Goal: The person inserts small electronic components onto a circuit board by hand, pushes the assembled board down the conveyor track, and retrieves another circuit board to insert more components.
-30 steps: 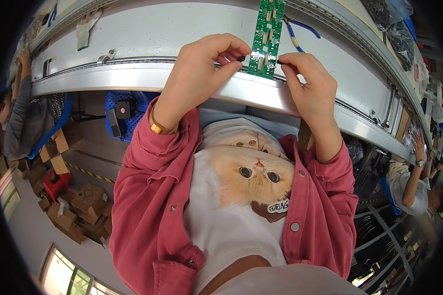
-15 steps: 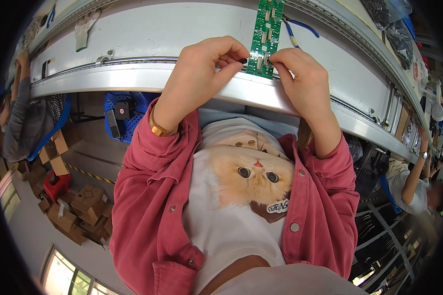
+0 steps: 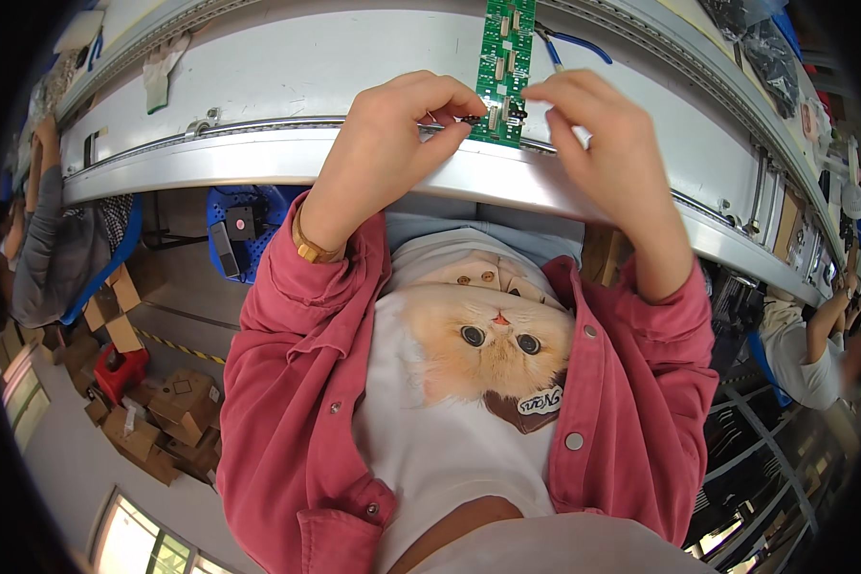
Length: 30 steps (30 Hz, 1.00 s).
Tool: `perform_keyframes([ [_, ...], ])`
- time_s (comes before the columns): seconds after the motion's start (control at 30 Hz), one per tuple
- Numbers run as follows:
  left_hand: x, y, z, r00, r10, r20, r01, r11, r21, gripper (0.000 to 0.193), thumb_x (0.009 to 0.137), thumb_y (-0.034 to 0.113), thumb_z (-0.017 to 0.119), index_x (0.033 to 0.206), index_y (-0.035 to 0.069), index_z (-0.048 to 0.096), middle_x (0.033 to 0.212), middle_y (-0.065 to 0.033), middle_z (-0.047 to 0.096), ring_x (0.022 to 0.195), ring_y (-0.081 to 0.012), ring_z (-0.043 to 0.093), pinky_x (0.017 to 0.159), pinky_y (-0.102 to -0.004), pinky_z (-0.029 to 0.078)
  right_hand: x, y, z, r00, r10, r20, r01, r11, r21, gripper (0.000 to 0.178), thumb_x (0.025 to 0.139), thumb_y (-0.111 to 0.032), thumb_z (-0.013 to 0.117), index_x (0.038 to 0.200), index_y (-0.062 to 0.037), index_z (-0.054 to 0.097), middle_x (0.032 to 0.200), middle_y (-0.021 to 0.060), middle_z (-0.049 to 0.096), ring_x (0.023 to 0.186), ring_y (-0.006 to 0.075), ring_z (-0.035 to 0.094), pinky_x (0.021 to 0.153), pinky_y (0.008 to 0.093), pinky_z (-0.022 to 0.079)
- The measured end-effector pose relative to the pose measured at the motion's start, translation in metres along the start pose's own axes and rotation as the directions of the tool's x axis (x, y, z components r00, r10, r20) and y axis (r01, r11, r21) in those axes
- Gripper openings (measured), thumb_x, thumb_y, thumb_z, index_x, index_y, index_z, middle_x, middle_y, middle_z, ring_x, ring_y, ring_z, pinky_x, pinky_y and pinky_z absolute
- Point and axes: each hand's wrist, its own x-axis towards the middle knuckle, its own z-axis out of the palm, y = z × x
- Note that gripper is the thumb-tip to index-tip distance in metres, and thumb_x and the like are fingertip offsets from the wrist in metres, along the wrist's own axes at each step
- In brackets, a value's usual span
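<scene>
A long green circuit board (image 3: 491, 43) with several pale connectors lies across the front metal rail of the bench. My left hand (image 3: 392, 134) is at the board's left edge, thumb and forefinger closed on a small black component (image 3: 471, 120). Another small black component (image 3: 518, 114) sits at the board's near right edge, beside a pale connector. Just right of it is my right hand (image 3: 603, 129), its thumb and forefinger apart with nothing seen between them. The right hand's other fingers are partly hidden.
Blue-handled pliers (image 3: 582, 44) lie behind the board on the right. A pale glove (image 3: 165, 75) rests on the bench at the far left. Metal rails (image 3: 641, 48) run along the bench. Cardboard boxes (image 3: 184, 402) and a blue stool (image 3: 282, 203) are below, and other people work at both sides.
My right hand has drawn back to the right and its fingers have parted, leaving a black component on the board's right edge. The board appears slightly further left. My left hand keeps its pinch.
</scene>
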Motion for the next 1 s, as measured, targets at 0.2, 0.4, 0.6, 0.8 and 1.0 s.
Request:
perform_keyframes([
  [0.2, -0.002, -0.002, 0.001, 0.999, -0.005, -0.042, 0.006, 1.0, 0.012, 0.02, 0.074, -0.005, 0.063, 0.093, 0.001, 0.066, 0.086, -0.0042, 0.065, 0.072, -0.012, 0.058, 0.069, -0.0221, 0.047, 0.042, 0.022, -0.032, 0.982, -0.19, 0.006, 0.186, 0.953, -0.24, 0.017, 0.082, 0.0, 0.059, 0.097, -0.0044, 0.067, 0.089, 0.0041, 0.064, 0.066, 0.0155, 0.055, 0.059, 0.024, 0.043],
  [0.4, 0.008, 0.007, 0.01, 0.995, 0.094, -0.039, -0.089, 0.99, 0.113, 0.018, 0.074, -0.004, 0.063, 0.091, 0.002, 0.066, 0.084, -0.0043, 0.064, 0.073, -0.0135, 0.058, 0.069, -0.0231, 0.046, 0.123, 0.123, -0.022, 0.954, -0.196, -0.227, 0.087, 0.905, -0.418, 0.031, 0.075, -0.008, 0.053, 0.103, -0.004, 0.064, 0.094, 0.019, 0.063, 0.086, 0.0399, 0.059, 0.078, 0.0408, 0.048],
  [0.6, 0.008, 0.0, 0.01, 0.97, 0.241, -0.003, -0.224, 0.904, 0.363, 0.016, 0.073, -0.001, 0.065, 0.088, 0.005, 0.065, 0.083, -0.0036, 0.064, 0.076, -0.0176, 0.058, 0.072, -0.0259, 0.045, 0.158, 0.161, 0.003, 0.929, -0.245, -0.278, 0.106, 0.894, -0.435, 0.027, 0.077, -0.01, 0.051, 0.1, -0.0027, 0.063, 0.092, 0.0209, 0.063, 0.084, 0.0416, 0.059, 0.078, 0.0427, 0.048],
  [0.8, 0.009, -0.003, 0.013, 0.953, 0.304, 0.024, -0.28, 0.841, 0.463, 0.011, 0.074, 0.003, 0.065, 0.084, 0.007, 0.065, 0.081, -0.0016, 0.063, 0.075, -0.0201, 0.056, 0.075, -0.029, 0.043, 0.166, 0.171, 0.008, 0.953, -0.134, -0.273, 0.005, 0.906, -0.424, 0.019, 0.078, -0.011, 0.05, 0.089, -0.0017, 0.063, 0.088, 0.0212, 0.063, 0.082, 0.0411, 0.059, 0.077, 0.0434, 0.047],
  [1.0, 0.01, -0.003, 0.013, 0.953, 0.302, 0.034, -0.282, 0.834, 0.475, 0.009, 0.075, 0.004, 0.064, 0.083, 0.007, 0.065, 0.082, -0.0003, 0.063, 0.076, -0.019, 0.056, 0.077, -0.0285, 0.042, 0.176, 0.168, 0.007, 0.967, -0.035, -0.253, -0.078, 0.902, -0.424, 0.019, 0.08, -0.012, 0.048, 0.078, -0.0006, 0.064, 0.083, 0.0215, 0.063, 0.079, 0.0405, 0.059, 0.075, 0.0441, 0.047],
])
